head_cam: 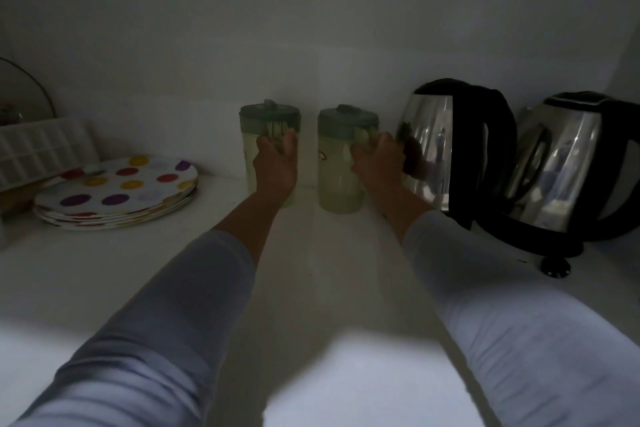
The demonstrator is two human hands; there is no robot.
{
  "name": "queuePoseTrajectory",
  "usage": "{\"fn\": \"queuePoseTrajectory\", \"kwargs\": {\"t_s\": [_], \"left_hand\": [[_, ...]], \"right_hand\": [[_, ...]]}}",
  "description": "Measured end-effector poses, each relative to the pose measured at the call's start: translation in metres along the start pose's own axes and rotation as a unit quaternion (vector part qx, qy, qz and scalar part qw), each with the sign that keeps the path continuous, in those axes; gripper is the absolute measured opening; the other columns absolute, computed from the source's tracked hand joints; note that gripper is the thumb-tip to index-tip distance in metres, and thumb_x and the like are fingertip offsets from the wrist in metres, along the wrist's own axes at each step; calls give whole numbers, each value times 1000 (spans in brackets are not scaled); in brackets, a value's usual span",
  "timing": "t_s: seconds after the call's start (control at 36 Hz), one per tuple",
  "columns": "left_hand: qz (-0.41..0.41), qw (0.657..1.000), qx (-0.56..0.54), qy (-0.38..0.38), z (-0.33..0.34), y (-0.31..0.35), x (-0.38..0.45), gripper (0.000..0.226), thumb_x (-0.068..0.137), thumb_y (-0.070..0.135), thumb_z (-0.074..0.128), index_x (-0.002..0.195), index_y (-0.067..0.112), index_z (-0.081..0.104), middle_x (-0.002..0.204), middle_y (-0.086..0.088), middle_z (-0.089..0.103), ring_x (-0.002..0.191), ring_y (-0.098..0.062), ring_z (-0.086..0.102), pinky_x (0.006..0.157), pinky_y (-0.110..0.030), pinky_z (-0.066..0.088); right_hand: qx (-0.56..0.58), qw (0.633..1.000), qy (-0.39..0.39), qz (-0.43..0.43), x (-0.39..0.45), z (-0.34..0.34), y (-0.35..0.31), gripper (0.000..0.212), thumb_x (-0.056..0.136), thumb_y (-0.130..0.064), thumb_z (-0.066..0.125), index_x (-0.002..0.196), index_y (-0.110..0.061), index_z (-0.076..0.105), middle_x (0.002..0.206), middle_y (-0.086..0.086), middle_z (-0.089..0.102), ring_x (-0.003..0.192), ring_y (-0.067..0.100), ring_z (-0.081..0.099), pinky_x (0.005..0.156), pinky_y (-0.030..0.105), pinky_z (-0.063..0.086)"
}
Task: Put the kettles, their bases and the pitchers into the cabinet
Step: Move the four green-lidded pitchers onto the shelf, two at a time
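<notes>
**A:** From the head camera, what could you read? Any brands or labels?

**B:** Nothing legible. I saw a small dark-outlined mark on the right pitcher (pixel 341 163), and a trace of one at the left edge of the left pitcher (pixel 266 156), but the cabinet was too dim to make out writing. The kettles showed no lettering I could read.

**A:** Counts, then.

**B:** I counted two pitchers, pale with green lids, standing upright side by side near the back wall of the cabinet shelf (pixel 104 270). Two steel kettles with black handles stood to their right: the near kettle (pixel 436 146) just beside the right pitcher, the far kettle (pixel 568 163) at the right edge. I saw dark bases under them, but could not separate them cleanly. A black plug (pixel 556 267) lay in front. On the left sat a stack of spotted plates (pixel 117 191), and a white ice tray (pixel 41 149) leaned behind it.

**A:** And the hands?

**B:** The left hand (pixel 275 166) was wrapped around the left pitcher, fingers curled on it below the lid. The right hand (pixel 379 159) gripped the right pitcher's side, close to the near kettle.
</notes>
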State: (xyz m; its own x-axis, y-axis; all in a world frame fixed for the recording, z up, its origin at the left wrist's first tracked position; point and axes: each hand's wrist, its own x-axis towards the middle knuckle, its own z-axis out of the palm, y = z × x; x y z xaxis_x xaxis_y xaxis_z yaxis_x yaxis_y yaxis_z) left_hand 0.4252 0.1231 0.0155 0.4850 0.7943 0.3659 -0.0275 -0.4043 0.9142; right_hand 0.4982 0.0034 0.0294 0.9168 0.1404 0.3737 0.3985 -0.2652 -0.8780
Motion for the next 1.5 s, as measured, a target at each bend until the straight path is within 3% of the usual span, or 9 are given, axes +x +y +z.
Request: {"fn": "queuePoseTrajectory", "kwargs": {"t_s": [0.17, 0.33, 0.5, 0.69, 1.03, 1.14, 1.28, 1.42, 1.5], "left_hand": [[-24, 1000, -6, -12, -2, -2, -7, 61, 96, 54, 36, 117, -1, 49, 110, -15, 63, 86, -21, 54, 75, -24, 37], [-80, 997, -9, -13, -10, -8, -18, 56, 97, 57, 25, 95, 8, 53, 82, -1, 54, 84, -18, 50, 74, -24, 34], [-109, 994, 29, 10, -26, -8, -50, 67, 100, 52, 17, 133, -2, 41, 133, -22, 50, 120, -33, 50, 94, -33, 39], [-123, 992, 17, 19, -48, 7, -84, 66, 101, 49, 21, 133, -7, 40, 137, -25, 48, 125, -32, 49, 101, -33, 36], [-63, 997, 34, -28, -117, 48, -196, 63, 100, 52, 17, 126, 2, 46, 131, -21, 52, 121, -34, 51, 96, -34, 38], [-8, 998, 38, -42, -141, 52, -236, 59, 101, 48, 16, 111, 3, 53, 114, -19, 58, 111, -28, 55, 92, -32, 39], [22, 999, 24, -28, -182, 47, -295, 47, 101, 46, 18, 95, 9, 46, 91, -4, 50, 85, -19, 48, 74, -30, 35], [14, 1000, 18, 0, -230, 41, -333, 42, 102, 44, 20, 94, 11, 44, 93, -3, 51, 87, -15, 48, 75, -27, 32], [-1, 999, 24, 25, -260, 37, -343, 41, 102, 44, 21, 94, 10, 43, 97, -5, 52, 90, -16, 47, 77, -26, 32]], "right_hand": [[-14, 1000, -5, 12, -2, -4, -2, 52, 85, -23, 63, 131, -5, 45, 120, 12, 59, 105, 28, 61, 78, 29, 48], [-18, 1000, 2, -1, -13, -5, -1, 57, 85, -22, 65, 132, -4, 39, 125, 13, 55, 109, 29, 58, 76, 27, 42], [-2, 1000, 18, -8, -39, -5, 4, 65, 81, -21, 66, 136, -8, 33, 132, 16, 50, 117, 32, 54, 95, 39, 49], [24, 1000, 20, 4, -74, -24, -3, 78, 86, -20, 63, 149, -3, 20, 152, 14, 31, 139, 26, 35, 114, 31, 30], [17, 998, 66, 7, -195, -74, -48, 49, 90, -24, 55, 133, -5, 42, 137, 14, 51, 126, 29, 51, 101, 31, 42], [22, 997, 74, 18, -244, -89, -55, 43, 92, -25, 52, 130, -6, 45, 131, 14, 54, 119, 30, 54, 93, 30, 43], [34, 997, 74, 0, -314, -105, -57, 34, 93, -23, 49, 123, -8, 48, 119, 11, 56, 99, 23, 56, 81, 31, 43], [30, 998, 56, -13, -373, -111, -68, 26, 94, -21, 48, 115, -6, 50, 102, 4, 45, 87, 18, 46, 74, 26, 35], [37, 998, 40, -23, -400, -107, -77, 23, 93, -20, 49, 111, -6, 52, 101, 3, 47, 89, 17, 47, 77, 27, 39]]}}
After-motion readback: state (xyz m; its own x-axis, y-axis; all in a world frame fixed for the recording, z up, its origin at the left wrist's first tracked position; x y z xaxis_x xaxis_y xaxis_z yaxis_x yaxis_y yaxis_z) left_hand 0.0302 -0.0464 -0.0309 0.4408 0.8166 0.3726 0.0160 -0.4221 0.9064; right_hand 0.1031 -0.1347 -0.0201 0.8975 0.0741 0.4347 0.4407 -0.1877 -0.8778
